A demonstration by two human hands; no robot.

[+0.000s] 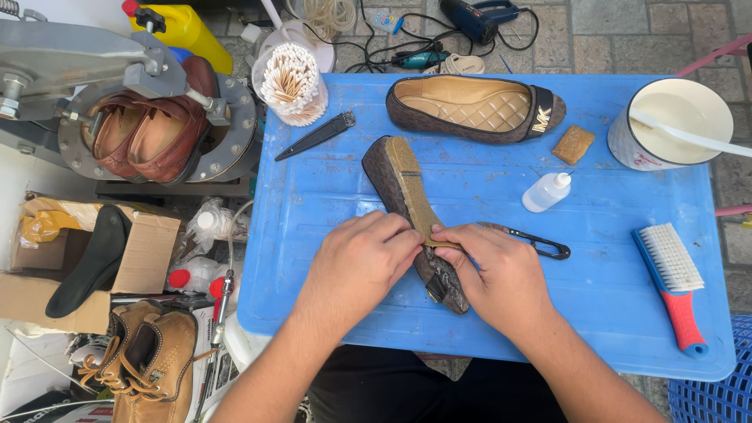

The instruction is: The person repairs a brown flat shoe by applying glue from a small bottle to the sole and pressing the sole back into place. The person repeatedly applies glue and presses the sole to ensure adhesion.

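Our fingertips (427,237) pinch the tan sole strip (415,196) on a brown flat shoe (407,211): left hand (356,262) and right hand (501,274) both closed on it. The shoe lies sole-up on the blue tray (470,313), its long axis diagonal, heel toward the upper left. One matching shoe (474,106) rests upright behind. A white bucket (677,121) holds pale glue; a cup (294,82) holds many cotton swabs.

upturned shoe (407,205) mid-tray (329,235) | second shoe (474,107) behind | brush (672,278) right | bottle (547,192) between
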